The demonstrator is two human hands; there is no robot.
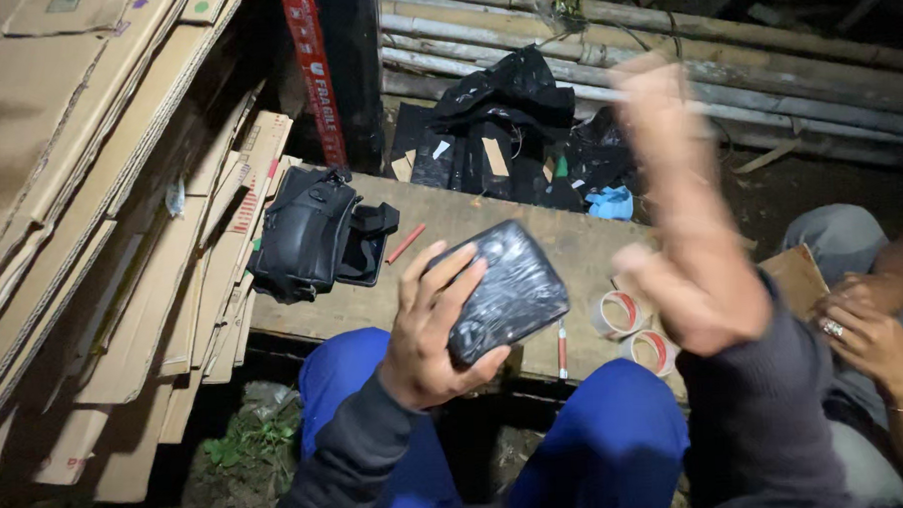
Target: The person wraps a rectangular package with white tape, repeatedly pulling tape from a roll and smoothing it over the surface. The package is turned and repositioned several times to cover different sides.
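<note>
My left hand (pixel 429 330) grips a flat parcel wrapped in black plastic (pixel 503 290), holding it over the near edge of a low wooden table (pixel 450 219). My right hand (pixel 651 102) is raised high above the table, blurred by motion, so its fingers are unclear. Two tape rolls (pixel 629 328) lie on the table just under my right forearm. A red marker pen (pixel 562 350) lies beside them.
A black bag (pixel 306 234) sits at the table's left end, with a red stick (pixel 404 244) near it. Black plastic wrappings (pixel 507 122) pile up behind. Flattened cardboard (pixel 89 197) leans at left. Bamboo poles (pixel 765 73) run along the back. Another person's hands (pixel 864 330) rest at right.
</note>
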